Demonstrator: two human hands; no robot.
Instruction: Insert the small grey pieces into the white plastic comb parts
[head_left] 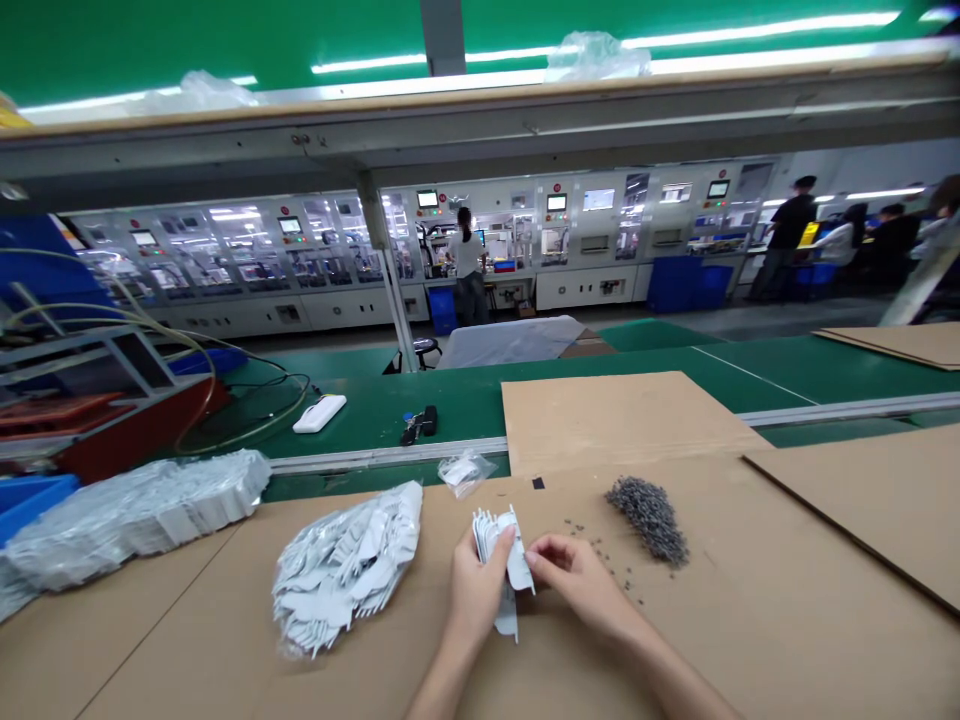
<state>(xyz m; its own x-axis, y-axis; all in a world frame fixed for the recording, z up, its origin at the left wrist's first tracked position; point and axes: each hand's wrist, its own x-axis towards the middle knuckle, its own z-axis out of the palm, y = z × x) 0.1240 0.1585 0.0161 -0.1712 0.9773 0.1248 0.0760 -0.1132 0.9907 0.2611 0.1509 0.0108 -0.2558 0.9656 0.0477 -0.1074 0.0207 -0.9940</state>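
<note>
My left hand [474,590] is closed around a small stack of white flat plastic parts [491,530], held upright over the cardboard sheet [750,620]. My right hand [574,575] pinches the front white part [519,570] of that stack between thumb and fingers. A pile of small dark grey screws [649,515] lies just right of my hands, with a few loose ones scattered near it. To the left sits an open clear bag of the same white parts [345,570].
A long sealed bag of white parts [135,515] lies at far left beside a blue bin [30,495]. A small empty plastic bag [465,470], keys [418,423] and a white device [319,413] lie near the green conveyor [675,355]. People stand at machines far behind.
</note>
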